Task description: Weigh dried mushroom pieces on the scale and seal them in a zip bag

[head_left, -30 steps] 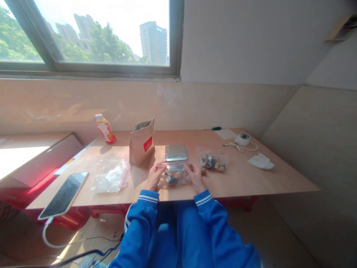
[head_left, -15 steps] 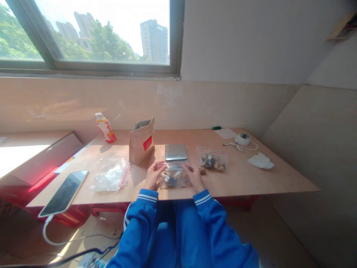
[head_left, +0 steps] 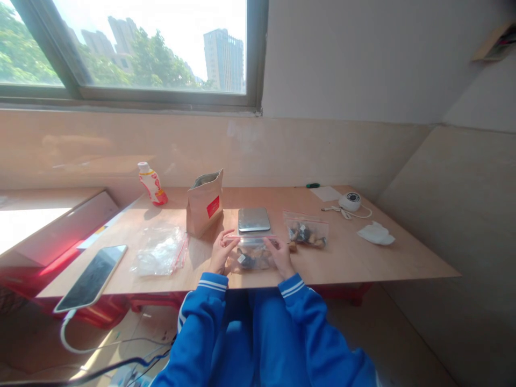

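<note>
A clear zip bag with brown pieces and a dark packet inside lies at the table's front edge. My left hand pinches its upper left corner by the red zip strip. At the upper right corner my right hand grips the same bag. Just behind it sits a flat silver scale. To the right rests a second filled zip bag, with a small brown piece beside it. A kraft paper pouch with a red label stands with its top open, behind my left hand.
Flat clear zip bags and a phone on a charging cable are at the left. A drink bottle stands at the back left. On the right are a crumpled white tissue, a white round device and a green-handled tool.
Both hands stay at the top corners of the bag, with slight finger movement. The view has shifted very slightly; nothing else has visibly moved.
</note>
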The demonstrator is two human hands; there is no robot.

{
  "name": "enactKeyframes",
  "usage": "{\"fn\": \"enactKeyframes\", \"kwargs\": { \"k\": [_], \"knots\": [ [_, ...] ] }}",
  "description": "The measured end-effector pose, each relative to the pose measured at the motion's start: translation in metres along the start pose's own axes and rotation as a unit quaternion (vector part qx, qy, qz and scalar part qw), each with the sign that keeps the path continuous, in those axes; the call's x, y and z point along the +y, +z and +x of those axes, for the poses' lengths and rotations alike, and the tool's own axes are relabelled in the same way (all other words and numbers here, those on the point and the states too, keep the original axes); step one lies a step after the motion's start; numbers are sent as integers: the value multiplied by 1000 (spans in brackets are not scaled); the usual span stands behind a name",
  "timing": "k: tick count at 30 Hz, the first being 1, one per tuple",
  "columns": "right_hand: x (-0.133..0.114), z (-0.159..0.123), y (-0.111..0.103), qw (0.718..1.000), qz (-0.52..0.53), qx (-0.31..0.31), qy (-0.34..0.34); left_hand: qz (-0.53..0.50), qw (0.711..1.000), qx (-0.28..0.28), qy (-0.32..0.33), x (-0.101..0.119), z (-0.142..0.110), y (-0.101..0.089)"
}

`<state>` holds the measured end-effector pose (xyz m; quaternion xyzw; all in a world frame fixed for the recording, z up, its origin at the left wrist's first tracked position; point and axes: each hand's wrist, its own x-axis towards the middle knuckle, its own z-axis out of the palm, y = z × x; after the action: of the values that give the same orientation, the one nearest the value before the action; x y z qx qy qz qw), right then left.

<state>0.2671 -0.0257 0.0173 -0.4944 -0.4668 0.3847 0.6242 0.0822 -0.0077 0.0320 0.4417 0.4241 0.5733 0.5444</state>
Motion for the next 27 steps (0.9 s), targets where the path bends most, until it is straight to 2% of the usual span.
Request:
{"fn": "enactKeyframes", "kwargs": {
  "k": [3,5,10,17,22,25,27],
  "knots": [
    [-4,-2,2,999,45,-1,29,-4,999,-41,-24,0,0,2],
    [-5,-3,3,997,59,-7,41,29,998,-48,-23,-1,0,2],
    [-4,-3,4,998,46,-30,40,77,996,-43,-7,0,0,1],
    [0,-2,5,1000,17,-9,7,59,998,-20,-32,-1,-2,3],
    [1,-5,11,999,-14,32,-28,61,998,-24,-2,-1,-2,5],
    [-2,-8,15,999,10,43,-23,67,997,-20,18,0,-2,5],
    [-5,-9,17,999,32,29,-6,63,998,-12,11,-1,-2,4]
  ]
}}
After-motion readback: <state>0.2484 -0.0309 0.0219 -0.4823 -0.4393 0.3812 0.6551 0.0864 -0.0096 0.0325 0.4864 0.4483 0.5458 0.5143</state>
